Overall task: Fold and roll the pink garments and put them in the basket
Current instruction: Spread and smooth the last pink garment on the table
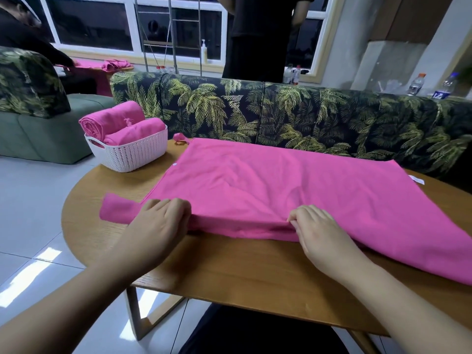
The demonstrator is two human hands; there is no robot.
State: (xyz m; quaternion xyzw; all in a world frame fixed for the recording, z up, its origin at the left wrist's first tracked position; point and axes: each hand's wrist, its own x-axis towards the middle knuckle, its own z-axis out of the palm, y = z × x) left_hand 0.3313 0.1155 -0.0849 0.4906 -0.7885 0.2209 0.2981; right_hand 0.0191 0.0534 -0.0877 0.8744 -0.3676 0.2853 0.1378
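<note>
Where both hands' fingers (176, 208) curl — garment's (293, 180) near edge.

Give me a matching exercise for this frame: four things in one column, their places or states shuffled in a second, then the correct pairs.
Things:
1. pink garment
2. rolled garments
3. white basket
4. hands: left hand, right hand

States:
A. stands at the table's far left edge
B. on the garment's near folded edge
C. spread across the wooden table
D. packed side by side in the basket

Pairs: 1-C, 2-D, 3-A, 4-B
</note>
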